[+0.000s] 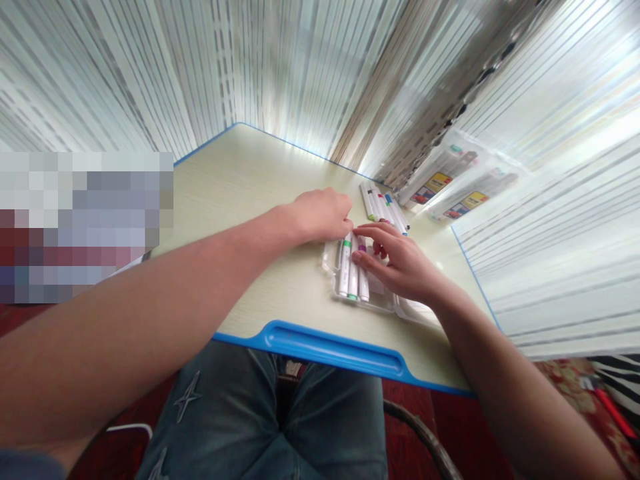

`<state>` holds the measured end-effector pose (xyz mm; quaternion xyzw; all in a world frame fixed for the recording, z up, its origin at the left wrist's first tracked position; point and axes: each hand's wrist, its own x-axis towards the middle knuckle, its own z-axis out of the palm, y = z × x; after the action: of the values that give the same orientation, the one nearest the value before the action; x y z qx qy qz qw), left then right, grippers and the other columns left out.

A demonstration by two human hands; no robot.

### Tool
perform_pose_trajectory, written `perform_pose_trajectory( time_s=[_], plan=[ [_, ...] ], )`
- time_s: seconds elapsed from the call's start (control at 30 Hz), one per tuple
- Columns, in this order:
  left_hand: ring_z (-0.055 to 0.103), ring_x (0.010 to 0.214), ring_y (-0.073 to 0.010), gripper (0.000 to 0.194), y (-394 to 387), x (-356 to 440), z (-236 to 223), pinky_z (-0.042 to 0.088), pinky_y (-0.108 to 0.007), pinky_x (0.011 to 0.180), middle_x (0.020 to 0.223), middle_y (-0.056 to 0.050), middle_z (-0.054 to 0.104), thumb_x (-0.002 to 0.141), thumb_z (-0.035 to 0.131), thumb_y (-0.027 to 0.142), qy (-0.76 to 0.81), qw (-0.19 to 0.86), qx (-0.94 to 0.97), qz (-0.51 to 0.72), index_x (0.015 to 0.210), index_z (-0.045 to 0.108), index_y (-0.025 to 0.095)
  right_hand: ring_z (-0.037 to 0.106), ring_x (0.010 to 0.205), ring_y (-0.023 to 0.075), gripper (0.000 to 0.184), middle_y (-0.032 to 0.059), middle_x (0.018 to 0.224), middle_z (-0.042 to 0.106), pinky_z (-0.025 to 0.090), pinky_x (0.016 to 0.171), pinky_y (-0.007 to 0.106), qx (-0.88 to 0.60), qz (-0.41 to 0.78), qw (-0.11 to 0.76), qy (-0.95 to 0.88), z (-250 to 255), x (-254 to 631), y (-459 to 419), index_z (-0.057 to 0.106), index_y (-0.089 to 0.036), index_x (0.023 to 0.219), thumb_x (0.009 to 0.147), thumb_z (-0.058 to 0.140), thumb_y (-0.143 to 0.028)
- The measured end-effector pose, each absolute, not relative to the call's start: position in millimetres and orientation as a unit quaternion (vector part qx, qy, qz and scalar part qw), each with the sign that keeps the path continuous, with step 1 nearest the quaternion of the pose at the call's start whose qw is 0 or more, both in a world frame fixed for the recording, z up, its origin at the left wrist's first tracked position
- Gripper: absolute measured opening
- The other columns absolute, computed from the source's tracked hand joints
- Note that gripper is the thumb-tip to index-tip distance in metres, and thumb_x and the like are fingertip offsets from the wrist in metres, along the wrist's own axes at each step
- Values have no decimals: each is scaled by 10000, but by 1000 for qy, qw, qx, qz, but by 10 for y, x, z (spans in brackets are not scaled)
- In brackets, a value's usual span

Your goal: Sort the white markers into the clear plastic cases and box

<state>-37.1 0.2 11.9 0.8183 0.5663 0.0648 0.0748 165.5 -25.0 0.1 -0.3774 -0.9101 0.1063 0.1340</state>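
Observation:
A clear plastic marker case (380,305) lies on the table with its lid folded out to the right. Three white markers sit side by side in it, among them a green-banded marker (345,273) and a purple-banded marker (363,287). My right hand (400,260) rests over the case, its thumb and index finger on a marker. At the far end of the case is my left hand (325,215), fingers curled and closed near the marker ends. Whatever those fingers hold is hidden. Beyond my hands lie several loose markers (385,203) in a row.
Two clear packages (435,180) with yellow labels lean on the curtain (560,253) at the back right. The pale table (240,173) has a blue rim and a blue tray groove (335,350) along its front edge. A pixelated area covers the left side.

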Motion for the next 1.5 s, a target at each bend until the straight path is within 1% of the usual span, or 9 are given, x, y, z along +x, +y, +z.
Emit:
perform_pose_trajectory(
  time_s=[0.17, 0.33, 0.5, 0.63, 0.87, 1.17, 1.4, 1.5],
  plan=[
    [698, 950, -271, 422, -23, -372, 132, 482, -313, 725, 1101, -161, 747, 912, 440, 333, 547, 85, 830, 68, 1188, 703, 153, 660, 990, 259, 430, 147, 1288, 634, 536, 920, 454, -377, 106, 130, -911, 5, 1660, -254, 612, -162, 1296, 966, 579, -435],
    [697, 964, -253, 411, -16, -371, 130, 483, -298, 747, 1104, -147, 753, 922, 452, 349, 549, 86, 828, 73, 1184, 708, 164, 664, 1008, 267, 405, 146, 1290, 634, 532, 929, 464, -376, 106, 131, -911, 12, 1657, -258, 611, -187, 1290, 967, 577, -428],
    [695, 989, -290, 429, -18, -369, 129, 497, -335, 784, 1140, -173, 743, 921, 445, 342, 546, 86, 830, 74, 1193, 715, 148, 665, 1009, 264, 408, 146, 1288, 634, 529, 940, 454, -375, 105, 128, -912, 18, 1657, -260, 609, -182, 1294, 970, 574, -428],
    [696, 976, -261, 422, -20, -371, 134, 487, -309, 770, 1118, -153, 751, 925, 446, 352, 546, 86, 830, 73, 1193, 711, 161, 663, 1006, 262, 416, 146, 1285, 633, 532, 933, 453, -373, 103, 128, -913, 19, 1657, -259, 609, -173, 1291, 972, 568, -436],
    [695, 965, -253, 421, -5, -379, 127, 471, -300, 733, 1089, -151, 752, 922, 445, 355, 544, 82, 832, 70, 1186, 708, 159, 663, 1020, 275, 404, 144, 1285, 633, 539, 909, 466, -373, 105, 130, -913, 14, 1660, -259, 610, -195, 1293, 969, 571, -433],
    [695, 972, -273, 425, -27, -373, 137, 484, -316, 746, 1110, -159, 748, 920, 443, 340, 547, 86, 829, 72, 1200, 700, 153, 661, 1005, 264, 420, 143, 1289, 636, 536, 925, 465, -377, 102, 127, -912, 8, 1665, -262, 608, -190, 1298, 969, 570, -448],
    [696, 980, -282, 432, -24, -366, 122, 490, -328, 761, 1129, -167, 743, 923, 436, 338, 547, 82, 830, 72, 1212, 697, 152, 662, 993, 258, 411, 140, 1287, 637, 525, 970, 469, -380, 100, 124, -911, 19, 1653, -272, 616, -171, 1280, 967, 579, -436],
    [695, 988, -280, 422, -27, -363, 129, 491, -324, 768, 1128, -166, 743, 925, 444, 340, 546, 82, 831, 70, 1204, 701, 154, 666, 991, 257, 402, 136, 1295, 633, 526, 971, 475, -377, 102, 126, -912, 11, 1658, -268, 612, -186, 1283, 970, 574, -437]
  ],
)
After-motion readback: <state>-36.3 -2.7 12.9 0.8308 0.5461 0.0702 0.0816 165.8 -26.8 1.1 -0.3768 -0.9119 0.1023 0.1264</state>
